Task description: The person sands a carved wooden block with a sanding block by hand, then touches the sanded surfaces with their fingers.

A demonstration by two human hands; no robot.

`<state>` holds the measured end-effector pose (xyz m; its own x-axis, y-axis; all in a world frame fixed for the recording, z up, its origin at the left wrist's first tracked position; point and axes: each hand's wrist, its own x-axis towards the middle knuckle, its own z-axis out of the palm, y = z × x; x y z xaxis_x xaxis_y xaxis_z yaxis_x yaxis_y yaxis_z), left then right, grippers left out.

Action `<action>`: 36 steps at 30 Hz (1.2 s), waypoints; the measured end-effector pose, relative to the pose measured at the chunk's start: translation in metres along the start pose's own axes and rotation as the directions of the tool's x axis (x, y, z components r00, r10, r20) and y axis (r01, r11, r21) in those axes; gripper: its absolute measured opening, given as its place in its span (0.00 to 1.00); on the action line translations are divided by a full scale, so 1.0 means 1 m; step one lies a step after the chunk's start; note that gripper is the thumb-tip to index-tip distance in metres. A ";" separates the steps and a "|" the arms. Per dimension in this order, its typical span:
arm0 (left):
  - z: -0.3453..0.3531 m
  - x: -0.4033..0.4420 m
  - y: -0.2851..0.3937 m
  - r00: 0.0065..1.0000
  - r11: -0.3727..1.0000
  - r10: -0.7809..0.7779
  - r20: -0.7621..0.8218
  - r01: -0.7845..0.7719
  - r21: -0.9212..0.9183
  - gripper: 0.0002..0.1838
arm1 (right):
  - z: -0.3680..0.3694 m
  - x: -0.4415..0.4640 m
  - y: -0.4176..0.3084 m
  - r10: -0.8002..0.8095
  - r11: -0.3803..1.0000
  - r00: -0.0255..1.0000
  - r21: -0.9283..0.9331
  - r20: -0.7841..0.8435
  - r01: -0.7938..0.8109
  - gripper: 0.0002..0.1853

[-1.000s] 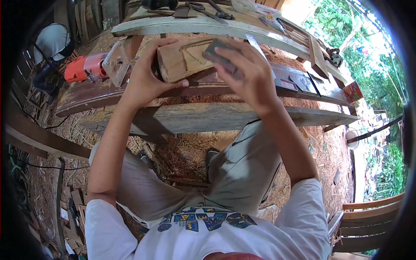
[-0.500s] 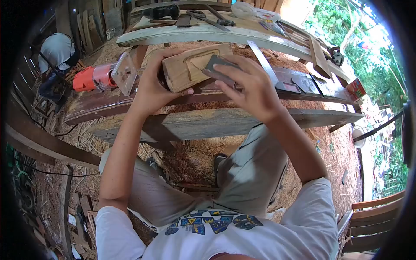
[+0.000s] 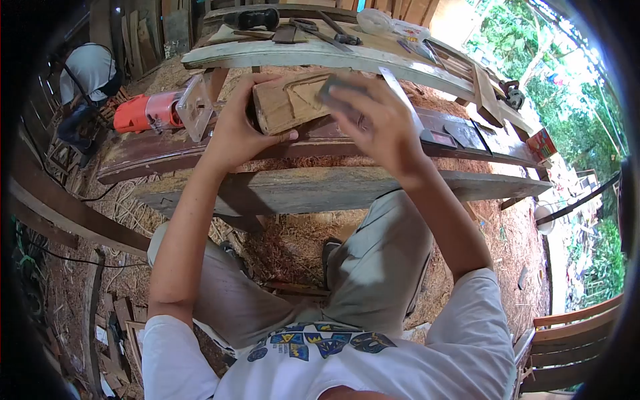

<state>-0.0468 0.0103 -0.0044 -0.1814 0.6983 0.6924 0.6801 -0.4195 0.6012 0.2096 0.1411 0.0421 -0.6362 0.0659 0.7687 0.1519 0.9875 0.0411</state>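
My left hand (image 3: 232, 137) is wrapped round the left end of a wooden block (image 3: 283, 110), thumb along its near edge. A groove is cut in the block's upper face, forming a rounded outline. Over the block's right end, my right hand (image 3: 383, 123), partly blurred, presses a dark piece of sandpaper (image 3: 329, 85) with its fingers. The block is held tilted above the dark red board (image 3: 293, 150). Just beyond my right hand lies a metal square (image 3: 402, 100) with a dark stock.
A red power tool (image 3: 135, 115) with a clear base rests on the board's left side. Pliers (image 3: 305, 25) and a hammer (image 3: 347, 39) lie on the far bench (image 3: 287, 55). Another person (image 3: 90, 70) bends over at far left. Wood shavings cover the ground.
My right hand has moved slightly up and right with the sandpaper, uncovering more of the groove. My left hand keeps its hold on the block. The view has shifted slightly.
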 end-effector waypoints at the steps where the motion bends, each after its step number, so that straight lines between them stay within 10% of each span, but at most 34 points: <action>1: -0.002 0.000 0.000 0.999 0.999 0.045 0.012 -0.045 0.010 0.49 | -0.001 -0.002 -0.004 -0.019 0.998 0.999 0.058 0.028 0.017 0.21; 36: 0.003 0.001 -0.003 0.996 0.996 0.090 -0.015 -0.091 -0.025 0.48 | 0.024 0.005 0.001 0.075 0.982 0.979 -0.155 -0.189 -0.106 0.17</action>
<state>-0.0472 0.0136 -0.0068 -0.1295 0.6489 0.7498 0.6754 -0.4959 0.5458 0.1890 0.1458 0.0306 -0.4687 0.1120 0.8763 0.3339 0.9408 0.0584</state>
